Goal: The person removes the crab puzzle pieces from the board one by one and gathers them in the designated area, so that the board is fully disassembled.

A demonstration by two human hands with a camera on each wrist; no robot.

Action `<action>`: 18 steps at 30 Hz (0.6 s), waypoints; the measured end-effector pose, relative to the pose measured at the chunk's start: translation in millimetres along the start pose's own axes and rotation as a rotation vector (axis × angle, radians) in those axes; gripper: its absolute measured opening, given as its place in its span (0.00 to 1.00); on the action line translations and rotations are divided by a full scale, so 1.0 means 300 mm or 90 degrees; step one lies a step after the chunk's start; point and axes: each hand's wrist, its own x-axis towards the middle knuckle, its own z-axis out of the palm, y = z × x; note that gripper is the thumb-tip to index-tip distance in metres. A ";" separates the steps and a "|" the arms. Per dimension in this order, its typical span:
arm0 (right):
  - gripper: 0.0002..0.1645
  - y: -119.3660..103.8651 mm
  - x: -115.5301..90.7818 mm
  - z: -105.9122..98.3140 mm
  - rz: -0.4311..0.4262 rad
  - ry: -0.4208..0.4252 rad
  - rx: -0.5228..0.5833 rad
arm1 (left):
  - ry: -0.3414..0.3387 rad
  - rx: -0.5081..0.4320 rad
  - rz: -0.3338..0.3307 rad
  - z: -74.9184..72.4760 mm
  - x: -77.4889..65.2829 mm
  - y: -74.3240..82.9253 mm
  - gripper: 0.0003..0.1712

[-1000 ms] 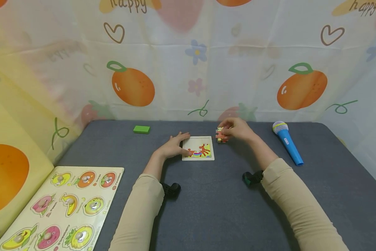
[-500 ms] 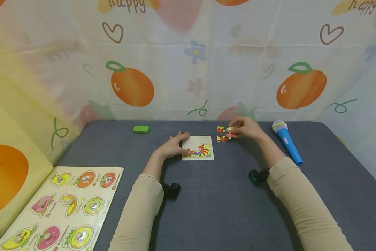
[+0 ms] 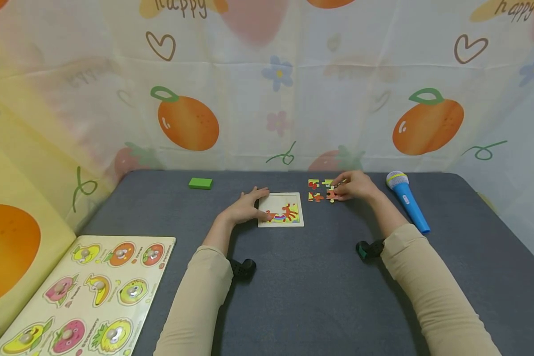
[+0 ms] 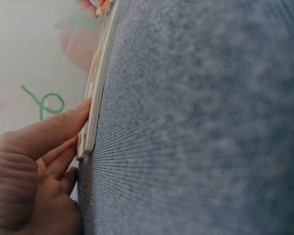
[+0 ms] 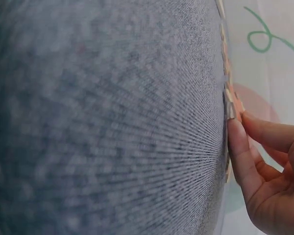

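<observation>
A small square puzzle tray [image 3: 279, 199] lies mid-table, with a picture of red animals and a rainbow along its near part. My left hand [image 3: 244, 207] holds its left side, thumb on the near left corner; the left wrist view shows the thumb [image 4: 63, 128] against the rim. Right of the tray, my right hand [image 3: 355, 187] pinches an orange-red puzzle piece [image 3: 331, 195] between thumb and fingers, low over the table. Beside it lie a red-and-yellow piece [image 3: 313, 183], another piece [image 3: 315, 197] and a yellow piece [image 3: 327, 183] partly behind the fingers.
A blue toy microphone [image 3: 410, 205] lies right of my right hand. Toward the back left sits a green block [image 3: 201, 184]. A fruit peg puzzle board [image 3: 81, 291] covers the near left corner. A printed curtain [image 3: 249, 123] hangs behind the table.
My right hand has moved right, away from the tray, with the orange-red piece, then slightly nearer. The loose pieces it covered now show. My left hand stays on the tray.
</observation>
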 end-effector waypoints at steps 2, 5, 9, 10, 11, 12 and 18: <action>0.22 0.002 0.002 0.000 0.007 0.003 -0.011 | 0.000 0.001 0.000 -0.001 0.001 0.000 0.49; 0.21 0.004 0.005 0.002 0.015 0.008 -0.032 | 0.000 0.002 0.003 -0.001 -0.002 0.002 0.49; 0.20 0.004 0.005 0.006 0.024 0.019 -0.056 | 0.000 0.002 0.004 -0.001 -0.008 0.008 0.49; 0.20 0.003 0.004 0.007 0.025 0.022 -0.061 | 0.000 0.000 0.001 -0.001 -0.009 0.009 0.49; 0.19 0.003 0.003 0.007 0.027 0.024 -0.064 | 0.000 0.000 -0.002 0.000 -0.010 0.010 0.49; 0.19 0.001 0.002 0.008 0.028 0.026 -0.066 | 0.000 -0.002 -0.005 0.000 -0.011 0.011 0.49; 0.19 -0.002 0.001 0.011 0.029 0.036 -0.075 | 0.002 -0.004 -0.012 -0.001 -0.012 0.012 0.50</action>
